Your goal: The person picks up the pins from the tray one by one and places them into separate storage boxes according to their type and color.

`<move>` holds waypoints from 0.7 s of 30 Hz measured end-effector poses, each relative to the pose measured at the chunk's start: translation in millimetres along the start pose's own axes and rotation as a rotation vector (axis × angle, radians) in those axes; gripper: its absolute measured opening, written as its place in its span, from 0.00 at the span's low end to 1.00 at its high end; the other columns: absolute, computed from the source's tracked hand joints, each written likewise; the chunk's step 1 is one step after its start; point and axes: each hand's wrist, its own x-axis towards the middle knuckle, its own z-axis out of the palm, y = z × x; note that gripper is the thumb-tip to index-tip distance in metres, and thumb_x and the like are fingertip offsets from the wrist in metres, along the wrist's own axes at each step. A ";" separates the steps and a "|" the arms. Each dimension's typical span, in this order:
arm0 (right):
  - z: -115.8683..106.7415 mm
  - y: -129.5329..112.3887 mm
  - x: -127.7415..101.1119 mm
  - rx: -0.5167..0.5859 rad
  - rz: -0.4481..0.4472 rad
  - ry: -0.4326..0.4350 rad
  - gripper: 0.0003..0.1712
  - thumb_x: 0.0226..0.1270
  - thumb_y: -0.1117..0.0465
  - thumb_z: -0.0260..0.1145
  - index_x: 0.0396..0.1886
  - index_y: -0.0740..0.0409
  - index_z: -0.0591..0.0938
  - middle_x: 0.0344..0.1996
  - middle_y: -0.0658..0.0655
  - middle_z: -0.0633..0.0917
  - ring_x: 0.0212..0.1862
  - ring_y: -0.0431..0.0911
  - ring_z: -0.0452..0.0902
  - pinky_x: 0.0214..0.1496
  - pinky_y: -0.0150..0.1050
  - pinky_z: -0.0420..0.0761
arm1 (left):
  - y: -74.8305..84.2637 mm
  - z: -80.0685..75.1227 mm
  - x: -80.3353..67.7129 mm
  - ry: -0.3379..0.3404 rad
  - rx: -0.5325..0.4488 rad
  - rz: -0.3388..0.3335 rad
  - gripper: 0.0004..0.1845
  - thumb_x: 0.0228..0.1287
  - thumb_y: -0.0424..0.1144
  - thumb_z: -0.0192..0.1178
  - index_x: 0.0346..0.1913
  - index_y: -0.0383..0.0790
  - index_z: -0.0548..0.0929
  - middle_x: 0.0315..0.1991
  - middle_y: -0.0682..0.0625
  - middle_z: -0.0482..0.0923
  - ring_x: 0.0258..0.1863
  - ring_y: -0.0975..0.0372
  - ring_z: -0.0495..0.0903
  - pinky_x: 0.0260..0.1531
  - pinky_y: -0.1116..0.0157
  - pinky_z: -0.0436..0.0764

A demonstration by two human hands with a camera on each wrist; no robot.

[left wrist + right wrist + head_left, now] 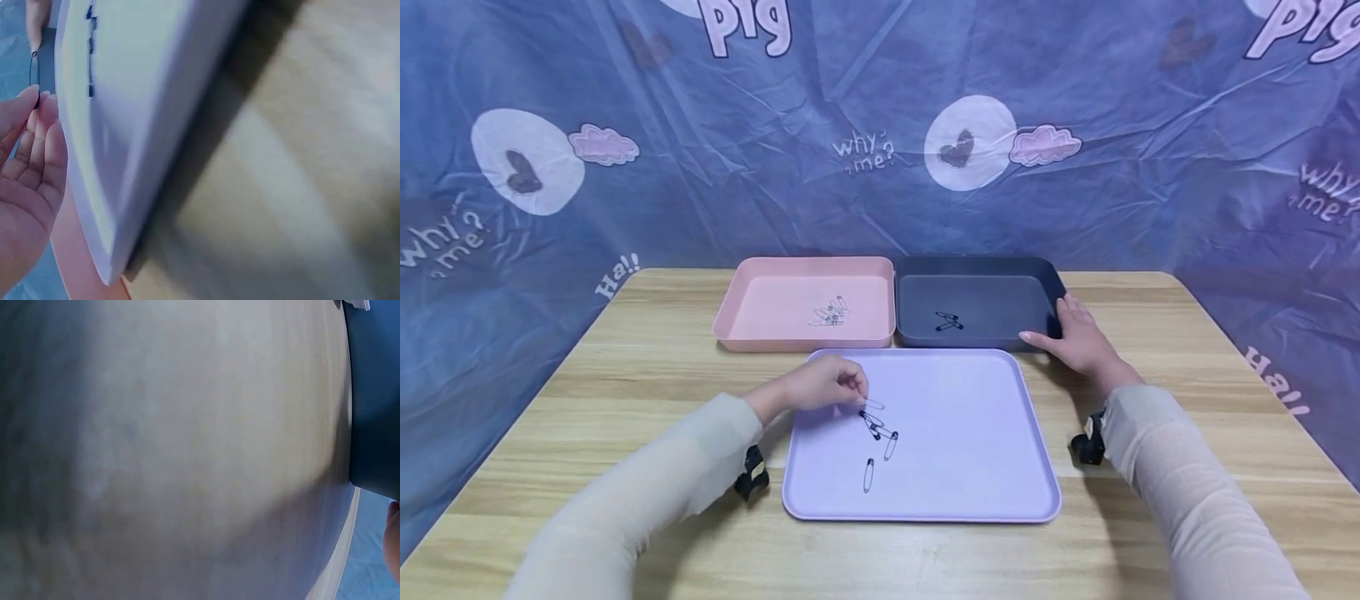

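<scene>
Nearest: lavender tray [970, 467] on the wooden table [625, 383], bearing loose safety pins. Lone silver pin [868, 475] closest, long axis near-to-far, slightly tilted. Beyond it a second silver pin [891, 445], similarly aligned, then a black pin cluster [871, 423] lying oblique, up-left to down-right.

Left hand [823, 386] directly over the cluster's far-left end, fingertips [39, 103] curled down and pinching a black safety pin [33, 69]; which end leads, not resolvable. Remaining pins lie just right of and nearer than this hand; far nearer to it than to the other.

Right hand [1075, 333] well apart, fingers spread, resting against the dark tray [1045, 287] wall. Pink tray [730, 317] alongside, silver pins inside.
</scene>
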 end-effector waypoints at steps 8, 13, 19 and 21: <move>-0.8 -1.3 -1.7 0.001 0.000 -0.009 0.59 0.52 0.34 0.52 0.62 0.76 0.39 0.62 0.74 0.37 0.63 0.63 0.29 0.61 0.56 0.37 | 7.5 -5.4 21.7 0.100 -0.088 -0.026 0.02 0.51 0.32 0.60 0.29 0.40 0.79 0.26 0.54 0.77 0.29 0.64 0.75 0.36 0.69 0.74; -2.0 -3.1 -3.3 -0.023 -0.012 -0.011 0.59 0.53 0.33 0.51 0.62 0.76 0.39 0.62 0.74 0.38 0.63 0.62 0.29 0.61 0.55 0.37 | 14.0 -5.8 38.6 0.132 -0.188 -0.021 0.03 0.51 0.29 0.59 0.31 0.35 0.78 0.27 0.51 0.77 0.29 0.63 0.76 0.36 0.69 0.74; -2.3 -2.5 -3.7 -0.058 -0.016 -0.016 0.58 0.54 0.33 0.49 0.62 0.76 0.39 0.61 0.75 0.38 0.63 0.63 0.29 0.61 0.56 0.38 | 22.6 -5.7 58.7 0.158 -0.190 -0.015 0.04 0.53 0.30 0.57 0.33 0.34 0.79 0.26 0.51 0.77 0.29 0.63 0.74 0.34 0.69 0.74; -2.0 -1.6 -3.8 -0.068 -0.016 -0.020 0.58 0.55 0.33 0.48 0.62 0.76 0.39 0.61 0.75 0.37 0.63 0.63 0.29 0.61 0.56 0.38 | 25.5 -5.6 64.8 0.166 -0.186 -0.019 0.05 0.53 0.31 0.58 0.33 0.35 0.79 0.26 0.51 0.76 0.29 0.62 0.74 0.33 0.69 0.74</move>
